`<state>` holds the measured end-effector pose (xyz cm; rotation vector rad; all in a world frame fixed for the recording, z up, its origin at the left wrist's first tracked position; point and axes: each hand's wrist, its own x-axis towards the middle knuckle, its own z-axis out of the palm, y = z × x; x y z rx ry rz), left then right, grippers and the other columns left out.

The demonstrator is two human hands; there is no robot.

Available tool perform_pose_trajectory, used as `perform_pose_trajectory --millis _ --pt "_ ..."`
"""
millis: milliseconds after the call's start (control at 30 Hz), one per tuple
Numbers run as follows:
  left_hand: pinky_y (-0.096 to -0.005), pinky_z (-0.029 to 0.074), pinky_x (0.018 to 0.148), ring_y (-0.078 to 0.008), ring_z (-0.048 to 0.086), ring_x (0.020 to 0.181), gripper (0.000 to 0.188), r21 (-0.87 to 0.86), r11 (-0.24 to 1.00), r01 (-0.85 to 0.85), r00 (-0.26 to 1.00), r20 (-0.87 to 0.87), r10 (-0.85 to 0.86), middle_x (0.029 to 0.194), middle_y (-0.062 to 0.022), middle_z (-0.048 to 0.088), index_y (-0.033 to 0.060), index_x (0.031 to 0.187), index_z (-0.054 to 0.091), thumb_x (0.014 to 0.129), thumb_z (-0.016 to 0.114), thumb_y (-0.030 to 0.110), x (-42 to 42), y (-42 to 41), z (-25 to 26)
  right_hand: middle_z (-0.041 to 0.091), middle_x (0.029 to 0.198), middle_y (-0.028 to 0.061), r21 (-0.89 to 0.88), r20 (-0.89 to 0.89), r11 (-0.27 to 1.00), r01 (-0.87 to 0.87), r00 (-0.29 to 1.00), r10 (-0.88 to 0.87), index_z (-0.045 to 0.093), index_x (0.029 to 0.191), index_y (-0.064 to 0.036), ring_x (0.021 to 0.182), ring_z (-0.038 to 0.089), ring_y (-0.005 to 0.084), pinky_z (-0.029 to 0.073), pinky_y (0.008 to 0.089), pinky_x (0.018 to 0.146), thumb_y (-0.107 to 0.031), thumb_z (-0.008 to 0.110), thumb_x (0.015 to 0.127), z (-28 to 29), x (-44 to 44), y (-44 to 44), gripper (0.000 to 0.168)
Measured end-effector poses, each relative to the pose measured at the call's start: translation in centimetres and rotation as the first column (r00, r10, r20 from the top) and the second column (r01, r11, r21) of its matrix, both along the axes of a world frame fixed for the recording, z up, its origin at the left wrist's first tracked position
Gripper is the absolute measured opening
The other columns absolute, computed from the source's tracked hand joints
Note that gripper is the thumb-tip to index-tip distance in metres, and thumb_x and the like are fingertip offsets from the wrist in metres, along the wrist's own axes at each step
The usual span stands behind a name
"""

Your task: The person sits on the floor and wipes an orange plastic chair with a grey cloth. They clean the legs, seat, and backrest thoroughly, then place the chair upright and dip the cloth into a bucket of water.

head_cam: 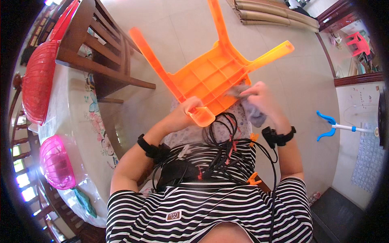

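An orange plastic stool [209, 77] is tipped over before me, its ribbed underside facing up and its legs sticking outward. My left hand [192, 109] is closed around the near leg of the stool. In my right hand [260, 95] is a grey cloth [255, 114], bunched up, with part of it against the stool's right edge by the seat rim. The right hand is blurred. Below the stool, patterned light fabric [185, 132] covers my lap.
Black cables [225, 145] with orange clips lie across my waist. To the left are a wooden chair [103, 45] and a table with a floral cover [80, 127], bearing red and pink plastic covers. A blue-and-white stand [334, 126] is on the right; rolled mats [273, 13] lie ahead.
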<state>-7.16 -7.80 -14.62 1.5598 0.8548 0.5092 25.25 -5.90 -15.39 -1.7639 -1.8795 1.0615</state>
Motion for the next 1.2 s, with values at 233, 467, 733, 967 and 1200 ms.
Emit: perform_pose_trajectory --millis 233,467,733,967,1200 --pt "-0.0261 0.041 0.078 -0.0127 0.048 0.087 0.023 -0.029 1.0 0.009 1.0 0.008 -0.009 0.09 -0.0007 0.048 0.0091 0.088 0.051 0.079 0.072 0.012 0.4 0.1 -0.7 0.057 0.106 0.0124 0.201 -0.064 0.971 0.133 0.99 -0.122 0.075 0.101 -0.008 0.101 0.058 0.0294 0.049 0.0369 0.088 -0.01 0.059 0.077 -1.3 0.1 -0.3 0.029" --pt "-0.0293 0.045 0.082 -0.0192 0.055 0.091 0.025 0.065 0.997 0.052 0.999 -0.02 -0.05 0.092 -0.0064 0.052 0.0043 0.092 0.055 0.076 0.074 0.009 0.2 -0.2 -1.0 0.055 0.104 0.0068 0.359 0.586 0.871 -0.336 0.807 0.07 0.075 0.103 -0.015 0.099 0.053 0.0278 0.044 0.0406 0.08 -0.011 0.057 0.079 -3.2 -4.6 -1.5 0.03" --pt "-0.0276 0.04 0.078 -0.0155 0.048 0.086 0.022 0.047 0.998 0.031 0.999 0.016 -0.031 0.09 -0.0022 0.047 0.0084 0.086 0.049 0.078 0.069 0.015 0.2 -0.4 -1.2 0.054 0.103 0.0069 0.188 0.497 0.841 -0.507 0.788 0.364 0.076 0.1 -0.013 0.101 0.052 0.0274 0.043 0.0398 0.082 -0.013 0.061 0.078 -1.9 -5.1 -2.1 0.027" --pt "-0.0264 0.04 0.077 -0.0147 0.048 0.085 0.02 0.09 0.996 0.025 0.999 0.032 -0.028 0.09 -0.0016 0.047 0.0085 0.087 0.05 0.079 0.068 0.013 0.1 -0.6 -1.5 0.057 0.098 0.0119 -0.008 -0.007 0.986 -0.168 0.986 0.168 0.076 0.096 -0.004 0.095 0.059 0.0261 0.049 0.0364 0.083 -0.002 0.057 0.074 -0.8 1.4 0.1 0.029" --pt "-0.0303 0.043 0.082 -0.0212 0.052 0.091 0.023 0.056 0.997 0.055 0.998 0.011 -0.056 0.092 -0.0061 0.051 0.0055 0.089 0.053 0.076 0.072 0.011 0.1 -0.2 -1.4 0.062 0.106 0.0205 0.163 -0.186 0.901 0.403 0.909 -0.373 0.073 0.106 -0.001 0.1 0.061 0.0305 0.05 0.0364 0.091 -0.012 0.059 0.075 -2.0 3.9 2.5 0.036"
